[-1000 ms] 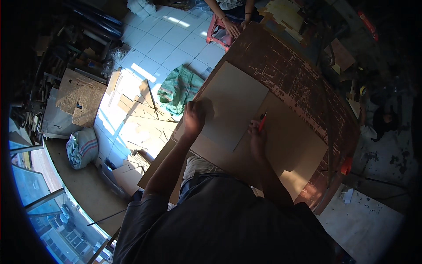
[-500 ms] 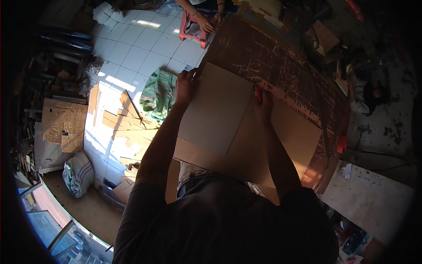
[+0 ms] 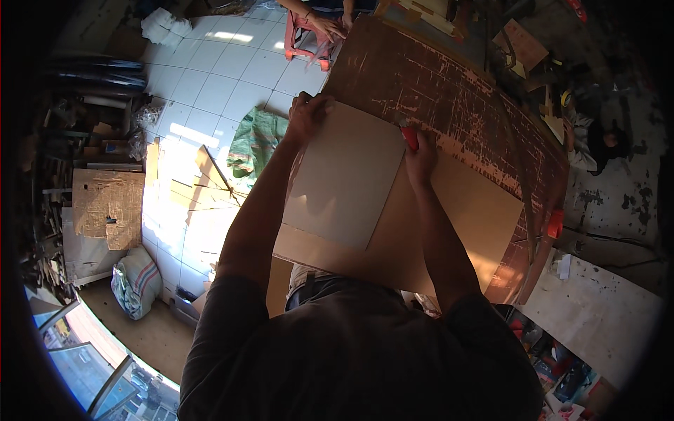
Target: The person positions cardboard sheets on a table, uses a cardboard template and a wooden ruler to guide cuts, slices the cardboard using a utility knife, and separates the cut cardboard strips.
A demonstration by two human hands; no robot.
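A grey rectangular board (image 3: 344, 175) lies on top of a larger brown cardboard sheet (image 3: 449, 210), both on a worn red-brown table (image 3: 435, 91). My left hand (image 3: 307, 119) is at the grey board's far left corner, its fingers curled round the edge. In my right hand (image 3: 422, 158) is a red utility knife (image 3: 409, 138), held at the grey board's far right corner. The blade is too small to make out clearly.
Past the table's far left corner, another person's hands (image 3: 326, 28) are over a red stool (image 3: 302, 45). A green sack (image 3: 256, 144) and cardboard scraps (image 3: 203, 175) lie on the tiled floor to the left. A pale board (image 3: 597, 309) stands at the right.
My left hand has moved up and inward onto the grey board's far corner. My right hand has shifted slightly farther away with the knife. The other person's hands have also moved.
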